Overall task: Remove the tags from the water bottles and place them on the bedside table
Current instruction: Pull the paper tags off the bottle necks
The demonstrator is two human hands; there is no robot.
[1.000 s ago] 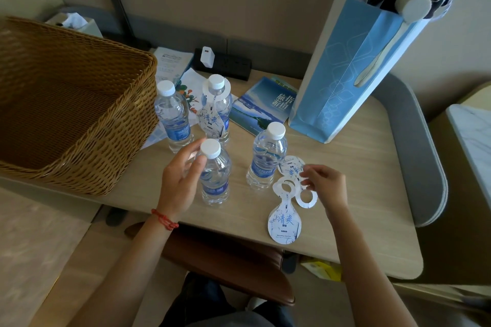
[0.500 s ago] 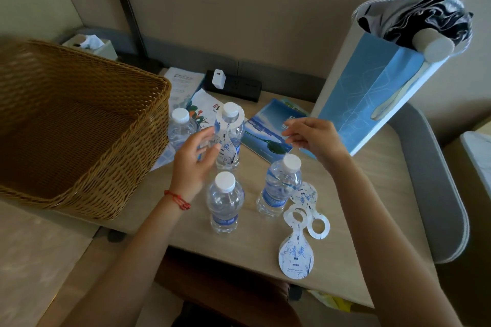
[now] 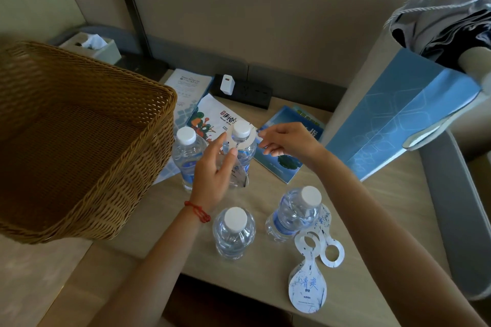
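Left hand [image 3: 212, 170] hides the tagged bottle's [image 3: 243, 146] body.

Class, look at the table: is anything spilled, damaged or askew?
Nothing stands out. All four bottles stand upright and capped; the far tagged bottle keeps its tag, and removed tags lie flat on the table.

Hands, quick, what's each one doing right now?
Left hand: open, fingers against the tagged bottle.
Right hand: pinching the tag's ring at that bottle's neck.
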